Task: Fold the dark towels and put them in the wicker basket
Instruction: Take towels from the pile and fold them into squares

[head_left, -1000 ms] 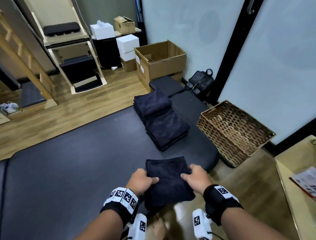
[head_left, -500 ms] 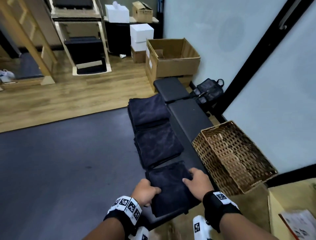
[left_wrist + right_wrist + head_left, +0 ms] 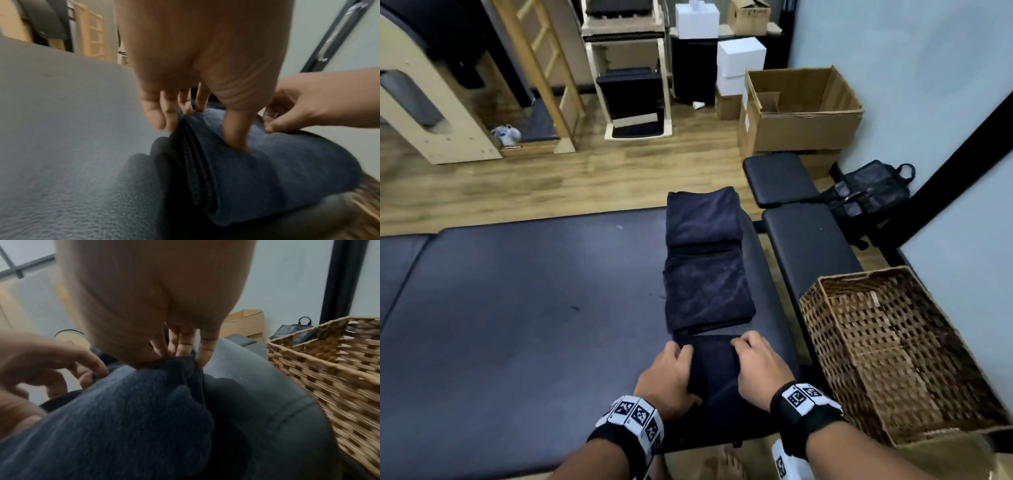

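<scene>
A folded dark towel (image 3: 714,373) lies at the near edge of the padded table (image 3: 517,325), and both hands hold it. My left hand (image 3: 688,370) grips its left side, thumb on top and fingers along the layered edge (image 3: 191,154). My right hand (image 3: 739,356) pinches the right side, with its fingertips (image 3: 185,350) at the towel's edge (image 3: 179,369). Two more folded dark towels (image 3: 707,291) (image 3: 702,216) lie in a row just beyond. The wicker basket (image 3: 859,275) stands to the right, its inside bare.
A narrow padded bench (image 3: 811,246) runs between the table and the basket. Behind it are an open cardboard box (image 3: 801,126), white boxes (image 3: 739,58) and a black bag (image 3: 869,195). Wooden equipment (image 3: 441,113) stands on the floor at the far left.
My hands have drawn closer together on the towel, squeezing it narrower between them. The head view has swung, so the towel row now runs straight ahead and the basket sits nearer on the right.
</scene>
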Motion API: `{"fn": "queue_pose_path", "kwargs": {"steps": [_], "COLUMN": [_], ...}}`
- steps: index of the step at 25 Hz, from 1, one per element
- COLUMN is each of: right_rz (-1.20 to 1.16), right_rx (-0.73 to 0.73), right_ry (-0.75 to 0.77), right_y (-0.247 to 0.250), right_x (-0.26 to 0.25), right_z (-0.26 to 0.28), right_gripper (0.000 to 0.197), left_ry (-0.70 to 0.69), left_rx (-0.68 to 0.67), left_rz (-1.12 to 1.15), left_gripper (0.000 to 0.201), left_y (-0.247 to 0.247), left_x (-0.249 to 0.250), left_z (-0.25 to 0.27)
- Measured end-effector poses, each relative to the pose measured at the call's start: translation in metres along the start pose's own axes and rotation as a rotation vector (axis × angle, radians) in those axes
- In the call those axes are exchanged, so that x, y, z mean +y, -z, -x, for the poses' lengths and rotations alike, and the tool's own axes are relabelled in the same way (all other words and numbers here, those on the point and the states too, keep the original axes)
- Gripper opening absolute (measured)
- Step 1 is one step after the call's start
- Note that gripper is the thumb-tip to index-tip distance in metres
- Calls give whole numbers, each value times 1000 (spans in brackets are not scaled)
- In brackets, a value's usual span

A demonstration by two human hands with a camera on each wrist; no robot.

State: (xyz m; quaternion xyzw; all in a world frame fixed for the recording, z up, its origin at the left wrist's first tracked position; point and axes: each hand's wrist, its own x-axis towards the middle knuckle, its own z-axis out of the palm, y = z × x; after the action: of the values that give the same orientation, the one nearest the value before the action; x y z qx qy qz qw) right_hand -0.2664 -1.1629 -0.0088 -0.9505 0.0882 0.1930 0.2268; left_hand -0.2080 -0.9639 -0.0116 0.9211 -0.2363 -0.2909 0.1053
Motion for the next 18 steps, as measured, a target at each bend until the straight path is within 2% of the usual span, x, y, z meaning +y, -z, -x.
{"fn": "queue_pose_path", "kwargs": {"steps": [2, 4, 5, 7, 10, 12, 14, 16, 18], "right_rz": [43, 121, 163, 226, 314, 386, 414, 346, 314], "right_rx": [-34, -102, -122, -130, -139, -77, 3, -62, -190], "right_ry": [0, 22, 31, 40, 25, 50, 155, 256, 339], "right_y": [2, 4, 5, 3, 4, 2, -6, -18, -36], "right_x": [0, 1, 2, 3, -11, -31, -58, -84, -108], "right_z": [-3, 0, 1, 0, -5, -8, -9, -8, -6], "right_gripper": [67, 98, 109, 117, 114, 99, 70, 46, 34], "left_ry": [33, 44, 51, 117, 239, 296, 366, 441, 532], "left_rx": [-78, -110, -110, -110, -117, -125, -84, -13, 33], "left_rz": [-28, -160, -215, -212, -50, 6, 46, 91, 172], "left_gripper": [108, 136, 141, 141, 126, 97, 58, 38, 38], "left_y": [-2, -4, -4, -6, -13, -16, -21, -32, -49], "left_x": [-5, -7, -7, -10, -30, -49, -68, -87, -109], "left_z": [-4, 0, 3, 11, 36, 58, 85, 114, 148]}}
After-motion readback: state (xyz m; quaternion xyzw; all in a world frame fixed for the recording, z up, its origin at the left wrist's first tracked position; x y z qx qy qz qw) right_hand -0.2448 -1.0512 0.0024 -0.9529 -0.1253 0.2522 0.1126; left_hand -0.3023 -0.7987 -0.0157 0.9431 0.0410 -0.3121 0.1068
